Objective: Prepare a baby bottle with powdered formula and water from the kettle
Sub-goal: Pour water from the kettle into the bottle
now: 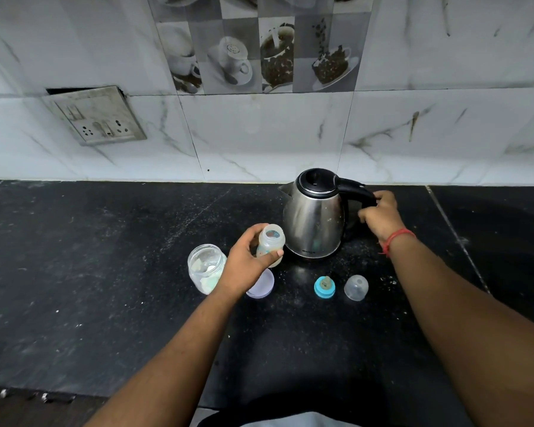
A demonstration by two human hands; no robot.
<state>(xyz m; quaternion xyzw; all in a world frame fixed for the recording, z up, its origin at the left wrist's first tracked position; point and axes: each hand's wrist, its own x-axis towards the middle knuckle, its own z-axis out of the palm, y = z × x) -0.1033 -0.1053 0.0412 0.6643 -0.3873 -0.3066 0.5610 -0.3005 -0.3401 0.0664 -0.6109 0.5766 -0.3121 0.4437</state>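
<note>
1. The left hand (247, 260) is wrapped around the baby bottle (270, 245), holding it upright on or just above the dark surface (105, 272) — whether its base touches cannot be told. Its mouth is open and faces up.
2. The right hand (379, 215) is closed around the black handle of the steel kettle (313, 217), which stands on the surface just right of the bottle, nearly touching it.
3. The relation that matters: the kettle's spout points left and slightly far, while the bottle's mouth sits near and left of the spout, lower down. The bottle's long axis is vertical, so my judgement is that the pour needs the kettle lifted and tipped leftward over the opening.
4. Left of the bottle stands an open jar (205, 268) holding white powder; its lid (261, 286) lies partly under the left wrist.
5. Nearer, right of the lid, lie the blue-ringed teat (324, 287) and the clear cap (356, 287), side by side, apart.
6. Writing: a small brand mark sits low on the kettle body — too small to read.
</note>
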